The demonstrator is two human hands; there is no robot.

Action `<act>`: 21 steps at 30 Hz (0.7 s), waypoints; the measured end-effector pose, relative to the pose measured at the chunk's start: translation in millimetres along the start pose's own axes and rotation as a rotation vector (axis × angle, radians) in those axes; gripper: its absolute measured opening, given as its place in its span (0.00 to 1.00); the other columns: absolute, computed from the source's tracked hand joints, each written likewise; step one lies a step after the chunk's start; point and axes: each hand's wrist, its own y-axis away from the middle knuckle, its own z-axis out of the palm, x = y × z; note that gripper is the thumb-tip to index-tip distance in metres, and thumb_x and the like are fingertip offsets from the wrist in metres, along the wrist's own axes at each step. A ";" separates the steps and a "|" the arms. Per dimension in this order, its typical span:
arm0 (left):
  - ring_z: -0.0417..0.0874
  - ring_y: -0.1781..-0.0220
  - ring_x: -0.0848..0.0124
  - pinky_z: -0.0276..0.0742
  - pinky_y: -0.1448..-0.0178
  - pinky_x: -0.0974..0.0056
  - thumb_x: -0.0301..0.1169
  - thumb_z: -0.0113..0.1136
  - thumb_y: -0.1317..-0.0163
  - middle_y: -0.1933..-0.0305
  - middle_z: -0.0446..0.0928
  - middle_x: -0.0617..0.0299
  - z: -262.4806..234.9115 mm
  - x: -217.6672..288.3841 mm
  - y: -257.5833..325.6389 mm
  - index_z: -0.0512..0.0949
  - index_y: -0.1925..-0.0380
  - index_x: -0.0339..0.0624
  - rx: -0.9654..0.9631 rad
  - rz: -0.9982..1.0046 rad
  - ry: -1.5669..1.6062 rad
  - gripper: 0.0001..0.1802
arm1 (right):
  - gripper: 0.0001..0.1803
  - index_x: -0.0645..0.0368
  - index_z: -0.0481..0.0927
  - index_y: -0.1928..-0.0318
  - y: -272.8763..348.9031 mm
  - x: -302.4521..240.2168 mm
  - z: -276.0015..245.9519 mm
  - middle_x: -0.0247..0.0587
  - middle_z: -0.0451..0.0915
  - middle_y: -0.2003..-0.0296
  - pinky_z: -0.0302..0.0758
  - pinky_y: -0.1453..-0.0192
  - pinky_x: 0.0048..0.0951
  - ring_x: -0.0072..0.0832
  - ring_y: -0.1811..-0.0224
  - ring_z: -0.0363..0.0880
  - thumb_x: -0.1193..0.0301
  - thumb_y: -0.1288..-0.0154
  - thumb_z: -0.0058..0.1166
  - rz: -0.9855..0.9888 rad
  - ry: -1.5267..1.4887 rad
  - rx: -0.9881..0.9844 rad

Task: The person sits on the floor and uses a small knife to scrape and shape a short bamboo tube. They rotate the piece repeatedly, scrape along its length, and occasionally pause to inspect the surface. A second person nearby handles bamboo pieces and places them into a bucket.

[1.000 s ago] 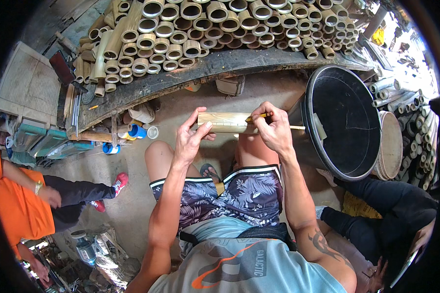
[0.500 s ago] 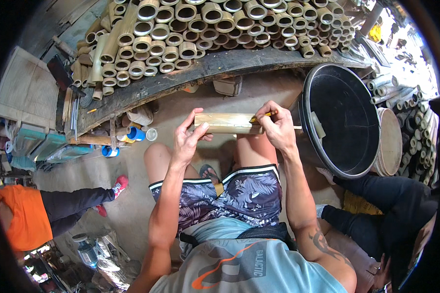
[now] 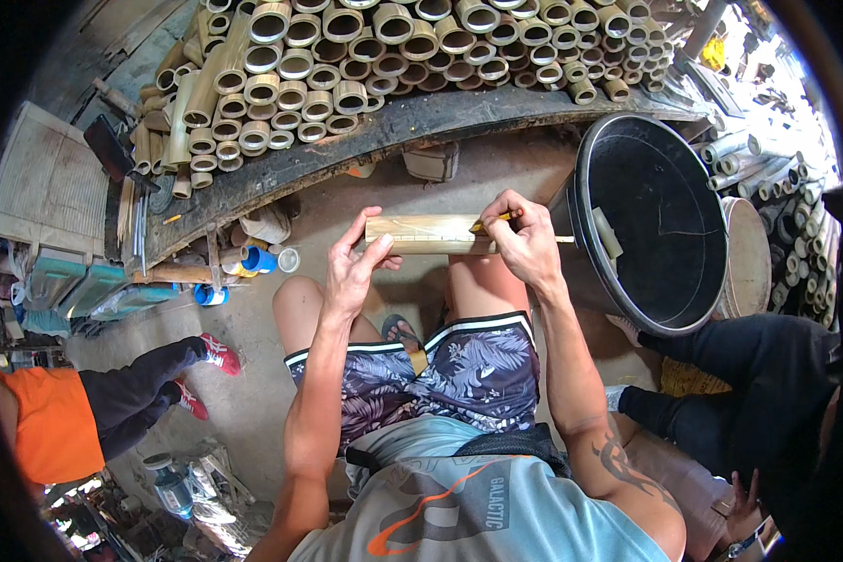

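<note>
Head view: left hand (image 3: 349, 278) clamps bamboo (image 3: 428, 229), right hand (image 3: 531, 247) pinches a pencil (image 3: 480, 226). Work has edged toward the bamboo's right end; I can't confirm tip contact.

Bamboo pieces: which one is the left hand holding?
The pale piece gripped at one end by the left hand, the pencil in the right hand near its other end; the stacked pieces rest on the dark bench.

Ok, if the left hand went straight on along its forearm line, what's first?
Past the held bamboo piece, the left hand would probably meet the dark bench under the bamboo tubes first; relative height is unclear.
</note>
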 end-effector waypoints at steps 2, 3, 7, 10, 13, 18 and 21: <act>0.87 0.62 0.72 0.87 0.57 0.68 0.31 0.66 0.29 0.52 0.84 0.55 0.2 0.1 1.1 0.70 0.30 0.34 0.010 0.007 0.010 0.30 | 0.06 0.66 0.83 0.63 0.8 -2.5 -1.7 0.39 0.82 0.75 0.75 0.70 0.25 0.19 0.74 0.78 0.76 0.35 0.55 -0.004 0.031 -0.020; 0.87 0.61 0.72 0.88 0.57 0.68 0.31 0.66 0.29 0.51 0.84 0.56 -0.2 -0.3 1.3 0.70 0.30 0.34 0.011 0.009 0.010 0.30 | 0.06 0.66 0.83 0.60 2.2 -4.4 -3.1 0.39 0.82 0.75 0.76 0.69 0.25 0.19 0.73 0.79 0.76 0.33 0.56 0.020 -0.056 -0.001; 0.87 0.61 0.73 0.88 0.57 0.68 0.31 0.66 0.28 0.48 0.83 0.56 -0.9 -5.5 0.2 0.71 0.30 0.36 0.020 0.014 0.028 0.29 | 0.12 0.63 0.81 0.47 14.2 -12.0 -17.3 0.47 0.86 0.69 0.80 0.60 0.34 0.33 0.67 0.85 0.72 0.27 0.59 -0.027 0.160 0.107; 0.87 0.61 0.74 0.88 0.58 0.68 0.30 0.67 0.29 0.49 0.83 0.58 -0.3 -5.3 -1.3 0.71 0.29 0.39 0.009 -0.001 0.040 0.30 | 0.13 0.61 0.83 0.48 28.3 -14.1 -27.0 0.54 0.88 0.64 0.82 0.54 0.42 0.46 0.63 0.88 0.71 0.31 0.64 0.046 0.473 0.052; 0.87 0.61 0.72 0.88 0.56 0.66 0.29 0.67 0.29 0.48 0.83 0.58 -1.2 -1.1 -0.4 0.66 0.25 0.39 -0.023 -0.045 0.021 0.35 | 0.12 0.62 0.83 0.51 33.2 -7.2 -24.0 0.50 0.87 0.65 0.82 0.54 0.35 0.34 0.62 0.87 0.73 0.33 0.65 0.103 0.279 0.051; 0.88 0.60 0.70 0.88 0.54 0.64 0.30 0.64 0.26 0.47 0.82 0.55 -10.6 6.9 5.2 0.56 0.19 0.39 -0.192 0.016 0.064 0.40 | 0.09 0.65 0.82 0.53 35.4 1.9 -21.1 0.38 0.84 0.66 0.78 0.52 0.26 0.21 0.62 0.80 0.78 0.32 0.64 0.230 0.024 0.089; 0.88 0.59 0.70 0.89 0.55 0.65 0.29 0.63 0.27 0.43 0.79 0.53 -8.2 4.1 6.8 0.56 0.20 0.38 -0.097 -0.072 0.111 0.40 | 0.09 0.66 0.82 0.53 36.4 1.6 -21.9 0.38 0.85 0.64 0.78 0.50 0.26 0.21 0.60 0.81 0.76 0.31 0.64 0.279 0.026 0.054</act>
